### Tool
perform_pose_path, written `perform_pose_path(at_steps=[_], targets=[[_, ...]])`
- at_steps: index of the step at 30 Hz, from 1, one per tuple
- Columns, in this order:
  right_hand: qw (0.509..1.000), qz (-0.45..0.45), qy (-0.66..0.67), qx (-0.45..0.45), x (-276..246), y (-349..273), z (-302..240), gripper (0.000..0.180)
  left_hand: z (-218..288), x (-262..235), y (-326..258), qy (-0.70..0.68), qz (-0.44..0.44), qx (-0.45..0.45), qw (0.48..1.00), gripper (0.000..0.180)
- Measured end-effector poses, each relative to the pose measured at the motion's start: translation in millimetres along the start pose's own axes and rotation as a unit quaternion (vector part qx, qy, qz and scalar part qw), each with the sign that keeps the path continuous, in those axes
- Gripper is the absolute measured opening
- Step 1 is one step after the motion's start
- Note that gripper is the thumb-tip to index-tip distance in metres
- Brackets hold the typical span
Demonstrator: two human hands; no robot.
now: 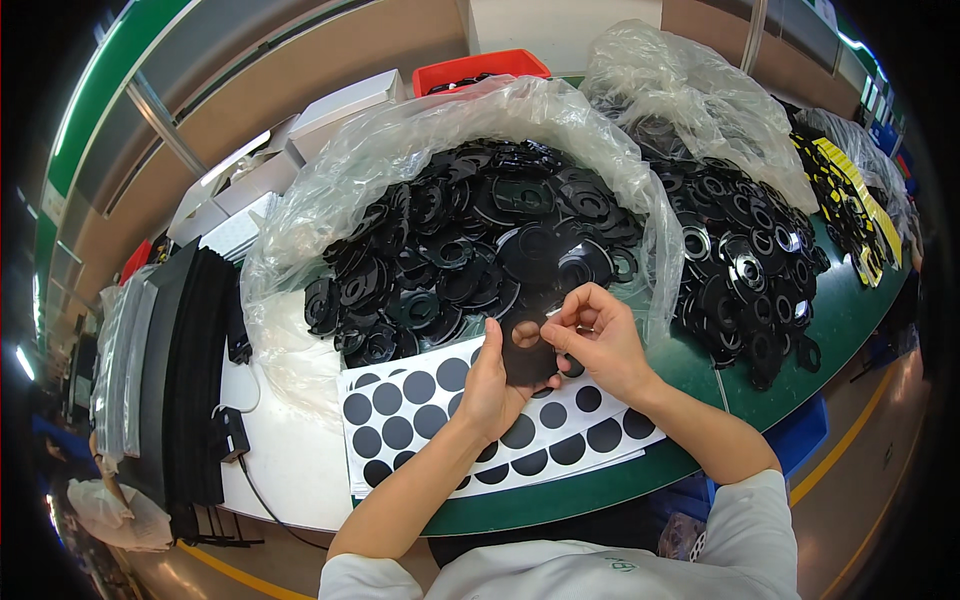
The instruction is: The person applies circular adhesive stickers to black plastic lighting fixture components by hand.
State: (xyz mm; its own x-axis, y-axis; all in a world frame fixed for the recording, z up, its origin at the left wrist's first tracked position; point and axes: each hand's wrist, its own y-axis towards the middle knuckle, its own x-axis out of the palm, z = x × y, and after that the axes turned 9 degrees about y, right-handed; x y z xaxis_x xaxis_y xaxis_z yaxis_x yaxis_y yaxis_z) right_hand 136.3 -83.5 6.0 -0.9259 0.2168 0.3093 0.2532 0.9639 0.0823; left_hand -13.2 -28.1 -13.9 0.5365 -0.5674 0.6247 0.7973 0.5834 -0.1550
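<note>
Here, a holed black plate (527,367) lies between left hand (487,392), clasping it, and right hand (606,342), pinched (on what is unclear) beside its hole.

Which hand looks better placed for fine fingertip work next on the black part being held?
Probably the right hand: its thumb and forefinger are pinched close over the right side of the black part. The left hand seems occupied supporting it.

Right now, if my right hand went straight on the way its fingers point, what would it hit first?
Probably the black part with the round hole, held in your left hand; your right hand is so close that contact can't be ruled out.
</note>
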Motion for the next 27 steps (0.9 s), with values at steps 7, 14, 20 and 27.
perform_pose_path(at_steps=[7, 14, 20, 27], targets=[[1.000, 0.002, -0.001, 0.005, 1.1, -0.6, -1.5, 0.017, -1.2, -1.8, 0.1, -0.007, 0.001, -0.001, 1.000, 0.060], [1.000, 0.001, -0.014, -0.001, 1.0, -1.5, -0.3, 0.017, -1.5, -1.5, 0.3, -0.014, 0.012, -0.003, 1.000, 0.060], [0.998, 0.003, -0.052, -0.028, 1.9, -4.0, 2.2, 0.017, -2.3, -3.8, -0.1, -0.018, -0.003, 0.009, 1.000, 0.049], [0.946, -0.005, -0.249, -0.207, 1.7, -4.5, 3.7, 0.014, 1.3, 2.7, -3.4, 0.028, 0.041, 0.002, 0.999, 0.020]])
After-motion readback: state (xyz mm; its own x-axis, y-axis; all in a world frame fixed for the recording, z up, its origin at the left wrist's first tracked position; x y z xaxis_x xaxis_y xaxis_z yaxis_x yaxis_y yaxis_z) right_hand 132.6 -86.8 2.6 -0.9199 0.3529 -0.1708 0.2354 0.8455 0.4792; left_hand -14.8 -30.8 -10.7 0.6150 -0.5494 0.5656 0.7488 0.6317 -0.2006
